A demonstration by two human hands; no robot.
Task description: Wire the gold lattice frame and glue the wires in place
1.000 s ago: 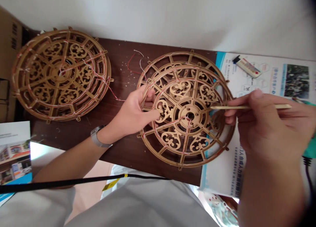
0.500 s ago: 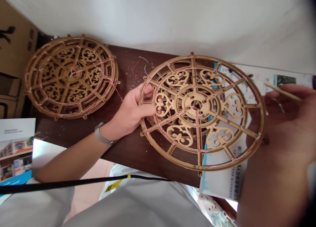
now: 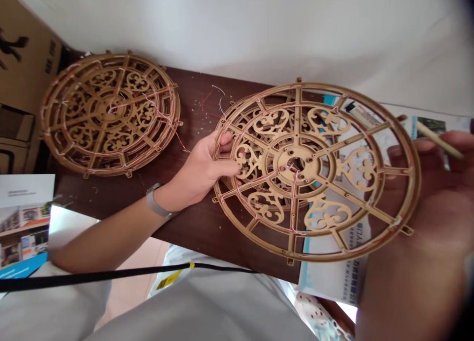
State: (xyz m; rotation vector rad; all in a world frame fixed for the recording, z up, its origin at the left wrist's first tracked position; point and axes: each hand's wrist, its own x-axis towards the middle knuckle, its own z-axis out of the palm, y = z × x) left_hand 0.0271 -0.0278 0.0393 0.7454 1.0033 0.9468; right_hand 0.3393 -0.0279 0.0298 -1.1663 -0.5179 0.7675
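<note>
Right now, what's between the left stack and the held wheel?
Head view: brown tabletop, thin red and white wires, pale scraps, and part of the left hand.

A smooth silver-grey band (image 3: 157, 203), a slim loop with a dull metallic sheen, circles the wrist of the person's bare left hand (image 3: 202, 168). The left forearm (image 3: 111, 237) is uncovered, as are the bare right hand (image 3: 440, 212) and the blurred right forearm (image 3: 411, 291). Plain pale grey, softly creased cloth (image 3: 192, 309) covers the lap. Across it runs a thin black cord (image 3: 111, 273) with a yellow tag (image 3: 169, 280) bearing a dark printed square.
</note>
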